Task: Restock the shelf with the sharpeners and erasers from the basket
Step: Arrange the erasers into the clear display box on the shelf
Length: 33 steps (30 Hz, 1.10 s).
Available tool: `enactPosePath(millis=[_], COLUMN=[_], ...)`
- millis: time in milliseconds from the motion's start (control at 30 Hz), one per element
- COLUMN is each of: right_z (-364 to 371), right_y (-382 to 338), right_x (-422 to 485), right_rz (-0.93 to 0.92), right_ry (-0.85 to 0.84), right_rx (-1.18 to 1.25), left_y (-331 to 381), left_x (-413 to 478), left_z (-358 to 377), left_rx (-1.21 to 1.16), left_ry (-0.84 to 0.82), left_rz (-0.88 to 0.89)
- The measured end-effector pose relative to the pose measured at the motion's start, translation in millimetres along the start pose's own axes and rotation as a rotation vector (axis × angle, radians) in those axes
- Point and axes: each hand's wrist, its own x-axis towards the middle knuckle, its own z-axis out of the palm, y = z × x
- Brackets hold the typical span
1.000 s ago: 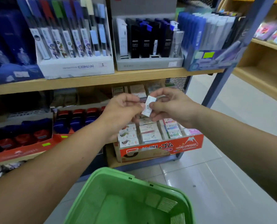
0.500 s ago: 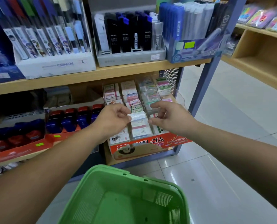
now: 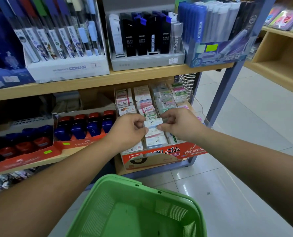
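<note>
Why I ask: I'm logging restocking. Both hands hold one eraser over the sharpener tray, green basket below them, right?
No. In the head view, the left hand and right hand hold the eraser over the eraser box, not there; the green basket is below them.

1. Top wooden shelf board, left to right: a dark blue box, a white CONAN display box of lead tubes, a grey tray of black lead cases, and a blue box of pen packs, all lined up side by side.
2. Lower board, left part: two red Faber-Castell trays of red and blue sharpeners, touching each other.
3. Right end: an orange Hard Eraser carton packed with rows of erasers, and a clear rack of more just behind.
4. Pale glossy floor tiles underneath.
</note>
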Motion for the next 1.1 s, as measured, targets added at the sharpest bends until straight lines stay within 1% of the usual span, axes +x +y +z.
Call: enactPosePath(millis=[100,200,300,533,633,767,867,967,1033,1100], right_z=[-1,-7,-9,-7,-10,-9,-3,4,4,7], right_y=[0,-3,-5,-10,-11,-12,-13,-14,-18,-23], right_x=[1,-5,-11,-13,-17,-39,-59,-63,-59,-54], right_rz=[0.036,0.05,0.03,0.045,0.055,-0.074,-0.155,-0.13,-0.099,-0.082], right_ry=[0.024,-0.033,-0.09,-0.085,-0.035,0.07,0.102,0.067,0.022,-0.004], right_rx=[0.052,0.055,-0.011,-0.048,-0.061,-0.239,-0.273,-0.267,-0.299,-0.338], left_y=[0,-2,-1,3,3,-3,-9,-11,-9,-9], left_x=[-1,-7,-13,-10,-12,-25,-47,-63,-65,-62], left_z=[-9,-16,-14,-9,-19,-49,-61,-57,-53,-49], left_rx=[-0.041,-0.051,0.012,0.045,0.057,0.209,0.233,0.29,0.352,0.358], left_ry=[0.02,-0.039,-0.07,-0.061,-0.038,0.003,0.009,-0.016,-0.047,-0.054], left_rz=[-0.034,-0.066,-0.043,-0.022,-0.016,0.017,-0.008,0.007,0.004,-0.01])
